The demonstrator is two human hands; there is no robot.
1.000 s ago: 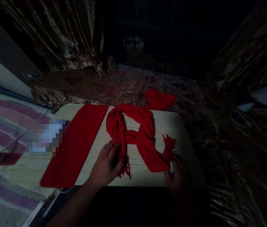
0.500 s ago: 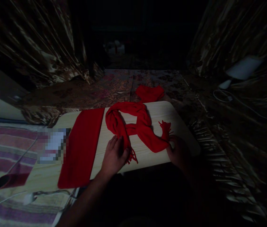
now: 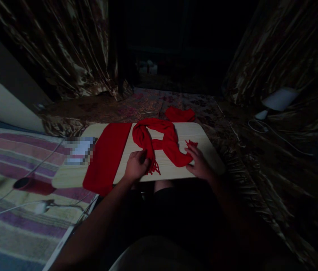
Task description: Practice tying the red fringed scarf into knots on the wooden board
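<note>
Our left hand (image 3: 135, 166) and right hand (image 3: 201, 165) touch opposite ends of the fringed red scarf (image 3: 171, 147), seemingly steadying its loop. Whether the fingers (image 3: 195, 152) grip, we cannot tell.

My left hand (image 3: 137, 166) could slide far along the narrow bare table (image 3: 128, 145) between cloth (image 3: 106, 154) and scarf (image 3: 172, 150); rightward, the scarf lies in its way.
</note>
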